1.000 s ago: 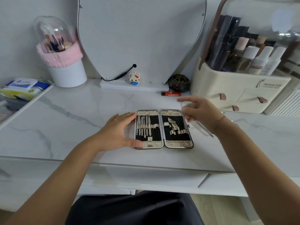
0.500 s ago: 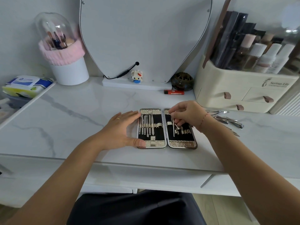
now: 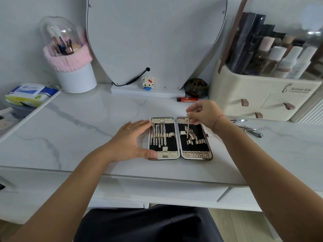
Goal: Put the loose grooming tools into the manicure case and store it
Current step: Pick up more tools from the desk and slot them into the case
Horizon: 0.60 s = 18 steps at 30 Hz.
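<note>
The manicure case [image 3: 195, 155] lies open flat on the white marble table, black inside with gold trim. Several thin metal tools sit under the strap in its left half. My left hand [image 3: 132, 140] rests flat against the case's left edge, thumb on its front corner. My right hand [image 3: 204, 113] hovers over the right half, pinching a thin metal tool [image 3: 188, 128] that points down at the elastic loops. Loose grooming tools [image 3: 248, 127] lie on the table to the right of my wrist.
A cream cosmetics organizer [image 3: 262, 95] with drawers stands at the back right. A mirror base with a toy figure [image 3: 147, 82], a dark round dish [image 3: 196, 87] and a red lighter [image 3: 187, 99] line the back. A brush holder [image 3: 70, 56] and wipes pack [image 3: 31, 94] sit at left.
My right hand picked a thin tool from the pile at right, carried it over the case's right half, and now has raised it more upright. My left hand stayed put.
</note>
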### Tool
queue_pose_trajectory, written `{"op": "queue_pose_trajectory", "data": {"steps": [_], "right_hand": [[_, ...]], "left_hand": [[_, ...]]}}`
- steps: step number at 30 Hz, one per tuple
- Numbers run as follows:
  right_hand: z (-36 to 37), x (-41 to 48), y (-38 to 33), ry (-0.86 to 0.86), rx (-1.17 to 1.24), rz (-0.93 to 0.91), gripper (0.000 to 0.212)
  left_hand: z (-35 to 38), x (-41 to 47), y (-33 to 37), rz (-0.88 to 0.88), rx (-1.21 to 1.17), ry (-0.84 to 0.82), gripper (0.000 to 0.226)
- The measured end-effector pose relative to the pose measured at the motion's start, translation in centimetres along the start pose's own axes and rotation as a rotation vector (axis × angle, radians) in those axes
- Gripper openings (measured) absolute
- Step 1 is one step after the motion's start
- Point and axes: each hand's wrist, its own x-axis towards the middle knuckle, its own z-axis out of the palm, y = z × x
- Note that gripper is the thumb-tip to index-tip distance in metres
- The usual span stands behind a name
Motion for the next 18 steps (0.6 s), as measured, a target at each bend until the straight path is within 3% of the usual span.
{"op": "queue_pose_trajectory", "data": {"steps": [5,10,18], "right_hand": [[-0.4,0.5,-0.4,-0.037,-0.028,-0.011,0.009],[0.2,0.0,-0.1,-0.233,-0.125,0.027,0.011],[0.0,-1.1,0.2,-0.211,-0.121,0.049,0.004]], "left_hand": [[0.1,0.1,-0.1,-0.002,0.008,0.002,0.121],[0.0,0.1,0.0,0.001,0.010,-0.001,0.121],[0.0,0.1,0.0,0.004,0.019,0.001,0.124]]}}
